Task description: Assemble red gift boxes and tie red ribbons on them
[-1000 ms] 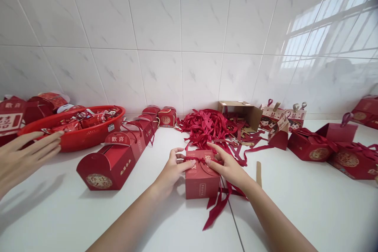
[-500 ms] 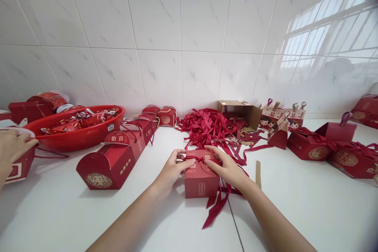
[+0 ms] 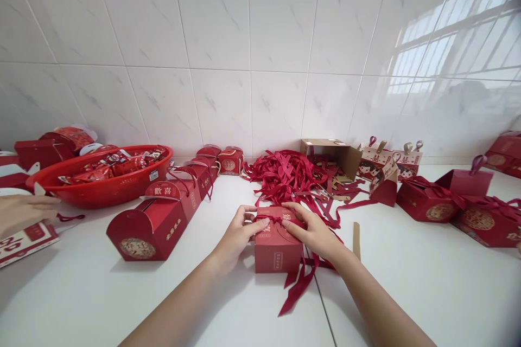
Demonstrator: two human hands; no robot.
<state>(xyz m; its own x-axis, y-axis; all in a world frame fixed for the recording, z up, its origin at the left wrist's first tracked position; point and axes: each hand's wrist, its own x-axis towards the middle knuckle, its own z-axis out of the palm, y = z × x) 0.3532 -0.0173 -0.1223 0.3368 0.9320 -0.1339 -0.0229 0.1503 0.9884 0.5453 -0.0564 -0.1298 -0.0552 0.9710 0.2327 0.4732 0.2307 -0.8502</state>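
Observation:
A small red gift box (image 3: 277,249) stands on the white counter in front of me. A red ribbon (image 3: 299,282) is wrapped over its top, and the loose ends trail down at its right side. My left hand (image 3: 237,237) rests against the box's upper left corner and pinches the ribbon there. From the right, my right hand (image 3: 310,233) lies on the lid, its fingers pinching the ribbon at the top middle. The fingertips of both hands nearly meet over the lid.
A pile of red ribbons (image 3: 285,173) and an open cardboard box (image 3: 334,153) lie behind. A row of finished red boxes (image 3: 163,217) runs left, beside a red basin (image 3: 101,176) of sweets. More boxes (image 3: 456,203) sit right. Another person's hand (image 3: 24,211) holds a box at far left.
My hands have stayed on the box top, barely shifting. The other person's hand at the left pulled back from the basin and now holds a red and white box low at the frame edge.

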